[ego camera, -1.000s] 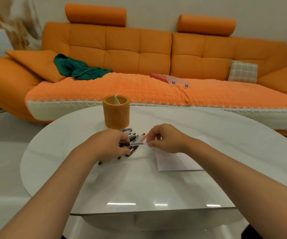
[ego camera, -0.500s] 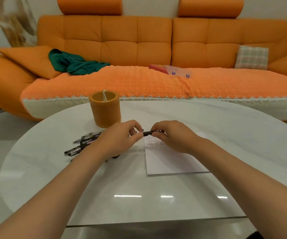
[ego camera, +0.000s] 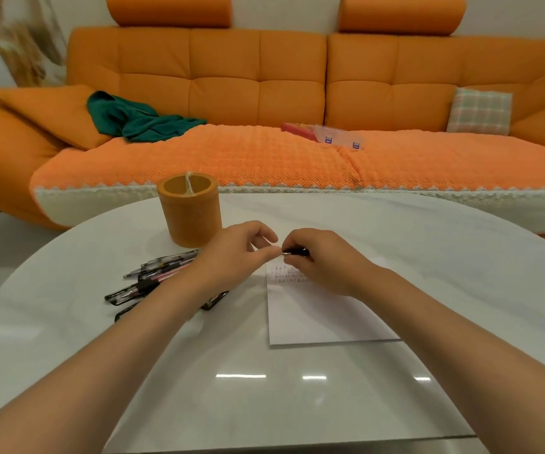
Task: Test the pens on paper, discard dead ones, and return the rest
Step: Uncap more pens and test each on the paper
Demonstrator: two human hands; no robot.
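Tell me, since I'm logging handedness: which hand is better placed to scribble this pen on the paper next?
Likely right: the right hand grips the pen above the paper, while the left hand only pinches its end.

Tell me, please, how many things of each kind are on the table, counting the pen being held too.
Pen holder: 1
Sheet of paper: 1
Held pen, pinched between left hand and right hand: 1
Loose pens lying on the table: at least 5; part of the pile is hidden
Total: at least 8
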